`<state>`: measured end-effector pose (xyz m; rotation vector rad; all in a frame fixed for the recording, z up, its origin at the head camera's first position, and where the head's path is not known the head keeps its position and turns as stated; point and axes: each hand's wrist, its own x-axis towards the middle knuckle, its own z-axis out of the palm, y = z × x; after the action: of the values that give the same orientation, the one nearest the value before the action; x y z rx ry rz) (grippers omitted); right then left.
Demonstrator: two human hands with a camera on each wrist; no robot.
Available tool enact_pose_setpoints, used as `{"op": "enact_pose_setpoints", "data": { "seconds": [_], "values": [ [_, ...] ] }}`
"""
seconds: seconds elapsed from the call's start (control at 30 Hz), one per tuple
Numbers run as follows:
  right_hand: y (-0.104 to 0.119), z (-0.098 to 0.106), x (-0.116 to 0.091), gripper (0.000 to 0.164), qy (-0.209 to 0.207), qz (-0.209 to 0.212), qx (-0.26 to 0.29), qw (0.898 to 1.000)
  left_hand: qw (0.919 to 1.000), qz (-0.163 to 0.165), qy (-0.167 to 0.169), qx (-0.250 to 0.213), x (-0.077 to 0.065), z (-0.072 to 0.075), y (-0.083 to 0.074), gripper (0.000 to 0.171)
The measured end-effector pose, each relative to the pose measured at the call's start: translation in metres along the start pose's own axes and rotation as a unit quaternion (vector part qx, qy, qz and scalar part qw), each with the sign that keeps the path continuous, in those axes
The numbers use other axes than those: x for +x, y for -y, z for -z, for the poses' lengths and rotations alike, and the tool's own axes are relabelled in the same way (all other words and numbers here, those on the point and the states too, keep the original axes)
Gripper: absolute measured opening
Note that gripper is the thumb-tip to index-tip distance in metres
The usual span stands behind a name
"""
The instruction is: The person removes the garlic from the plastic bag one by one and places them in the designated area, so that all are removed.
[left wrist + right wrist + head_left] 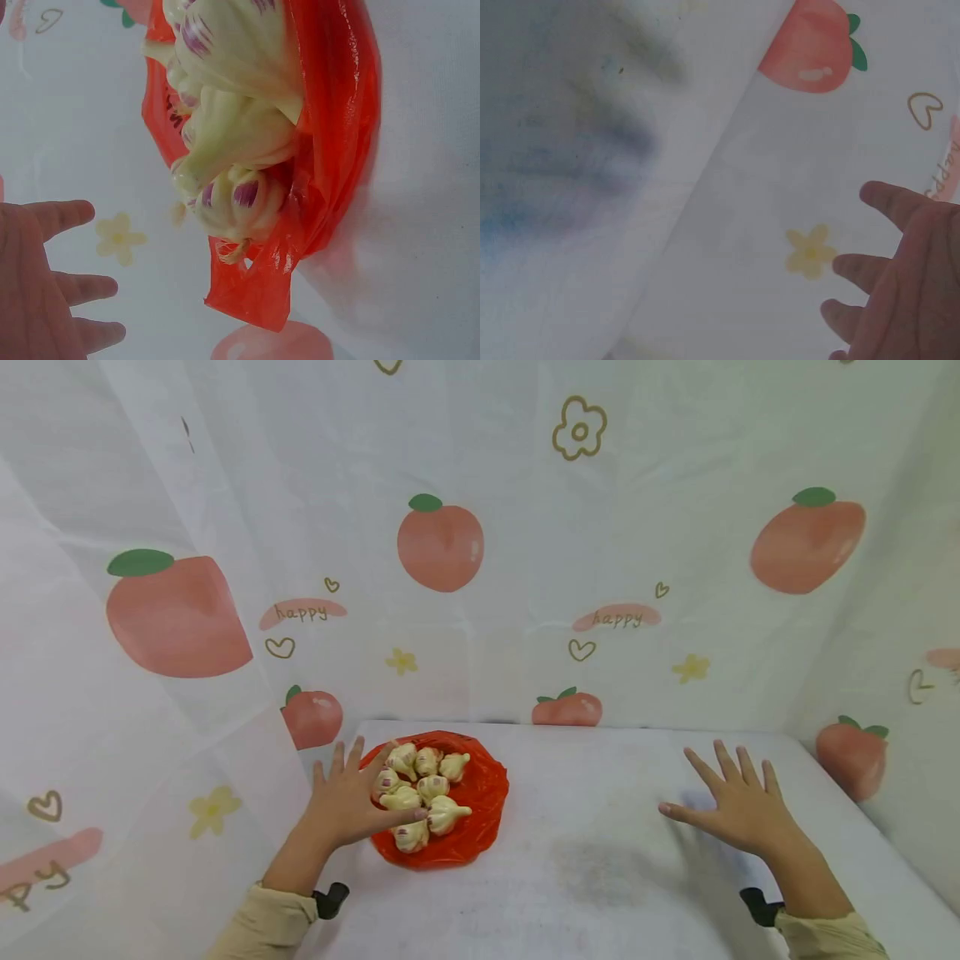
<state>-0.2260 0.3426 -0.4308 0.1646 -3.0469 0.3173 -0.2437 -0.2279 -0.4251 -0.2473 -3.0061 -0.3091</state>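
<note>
A red plastic bag (486, 793) lies spread on the left part of the table, with several garlic bulbs (446, 814) heaped in it. The bulbs are cream with purple streaks; in the left wrist view a garlic bulb (232, 199) with a tuft of roots sits near the bag's edge. My left hand (351, 802) hovers at the bag's left side, fingers spread and holding nothing; it covers part of the bag. Over the right part of the table my right hand (738, 810) is held with fingers apart, also holding nothing. Its shadow falls on the white surface.
The white table (585, 810) carries a greyish stain near its middle. A white curtain (517, 568) printed with peaches, hearts and flowers stands behind the table and along both sides. Each wrist wears a black strap piece.
</note>
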Motion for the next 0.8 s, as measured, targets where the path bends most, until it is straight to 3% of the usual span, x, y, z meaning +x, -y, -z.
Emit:
{"op": "enact_pose_setpoints", "data": {
  "seconds": [0.37, 0.67, 0.8],
  "values": [
    [0.001, 0.006, -0.001, 0.112, -0.008, 0.009, -0.008, 1.000, 1.0000, 0.002, -0.008, 0.003, -0.002, 0.010, -0.002, 0.127],
    [0.006, 0.012, 0.002, 0.113, -0.005, 0.013, -0.007, 1.000, 1.0000, -0.002, -0.001, 0.003, -0.001, 0.005, 0.000, 0.129],
    [0.010, 0.013, 0.004, 0.107, -0.015, 0.024, -0.007, 1.000, 0.9993, -0.019, -0.029, -0.013, -0.001, 0.007, 0.002, 0.119]
  ]
}}
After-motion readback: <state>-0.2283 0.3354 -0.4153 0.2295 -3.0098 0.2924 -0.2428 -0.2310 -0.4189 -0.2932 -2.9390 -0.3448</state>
